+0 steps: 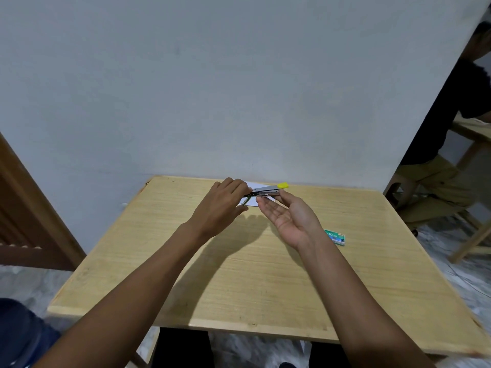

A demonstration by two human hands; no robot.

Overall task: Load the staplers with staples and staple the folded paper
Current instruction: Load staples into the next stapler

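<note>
1. Clearly, the stapler [265,191] is held above the desk's [239,274] far edge, long axis running left-right, yellow tip rightward.
2. Left grip [225,201] pinches its hinge end; right grip [289,216] lies palm-up, fingers nearly straight, touching the underside.
3. Folded paper [254,185] lies flat directly below; staple box [335,236] sits nearer the right grip.
4. Thin shiny metal, smooth wood, small teal carton.
</note>
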